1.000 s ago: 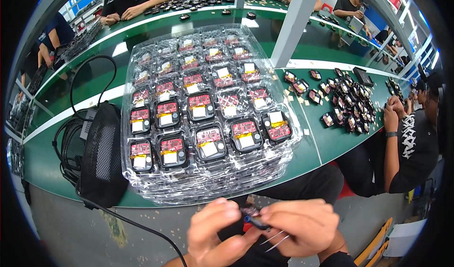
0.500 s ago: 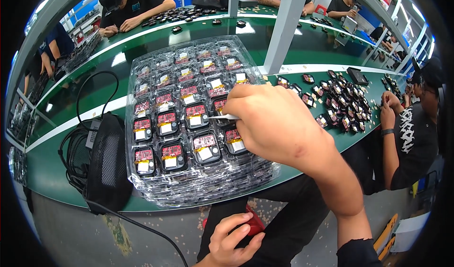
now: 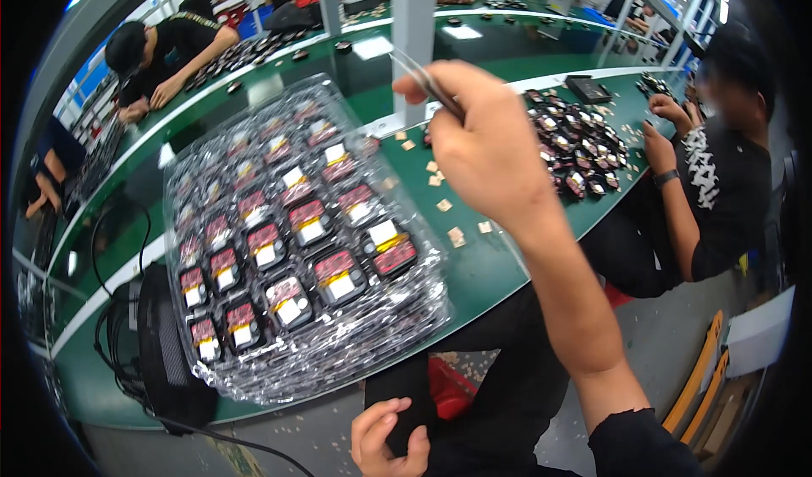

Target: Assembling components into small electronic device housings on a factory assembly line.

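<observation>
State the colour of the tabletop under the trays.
The tabletop is green, clearest in the head view.

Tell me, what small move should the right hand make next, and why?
Probably move the right hand toward the heap of black devices: it appears nearby in view, holding tweezers with no device at their tips, and the left hand looks empty.

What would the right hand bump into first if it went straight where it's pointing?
Maybe the grey post: the right hand points forward and leftward, and its tweezers overlap that post in the picture. Depth is unclear, so it might pass beside it instead.
</observation>
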A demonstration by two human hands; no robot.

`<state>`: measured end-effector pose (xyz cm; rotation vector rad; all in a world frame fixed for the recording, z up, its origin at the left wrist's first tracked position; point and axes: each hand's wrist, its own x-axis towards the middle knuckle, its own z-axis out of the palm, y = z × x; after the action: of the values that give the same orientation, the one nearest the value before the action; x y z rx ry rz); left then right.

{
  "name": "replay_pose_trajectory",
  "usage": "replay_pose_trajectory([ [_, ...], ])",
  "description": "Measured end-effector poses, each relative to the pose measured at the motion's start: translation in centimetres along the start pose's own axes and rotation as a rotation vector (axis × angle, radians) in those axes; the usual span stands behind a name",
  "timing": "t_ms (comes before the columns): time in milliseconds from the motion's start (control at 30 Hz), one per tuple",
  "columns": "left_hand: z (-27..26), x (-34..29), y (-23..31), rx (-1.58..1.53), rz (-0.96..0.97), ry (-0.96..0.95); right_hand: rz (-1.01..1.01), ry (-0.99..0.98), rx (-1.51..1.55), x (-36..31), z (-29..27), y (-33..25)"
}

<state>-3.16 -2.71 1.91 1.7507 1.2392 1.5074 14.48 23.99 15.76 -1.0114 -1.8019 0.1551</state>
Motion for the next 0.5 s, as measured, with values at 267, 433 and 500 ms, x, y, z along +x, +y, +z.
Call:
replay_pose_trajectory([
  [267, -0.9, -1.6, -0.9, 0.062, -0.132, -0.092, 0.307, -0.485, -0.181, -3.0, 7.2, 7.3],
  [433, -0.2, -1.7, -0.8, 0.048, -0.203, -0.108, 0.371, -0.58, -0.144, -1.4, 9.6, 8.5],
  [500, 0.2, -1.7, -0.8, 0.012, -0.235, -0.105, 0.37, -0.573, -0.105, -1.6, 10.2, 9.9],
])
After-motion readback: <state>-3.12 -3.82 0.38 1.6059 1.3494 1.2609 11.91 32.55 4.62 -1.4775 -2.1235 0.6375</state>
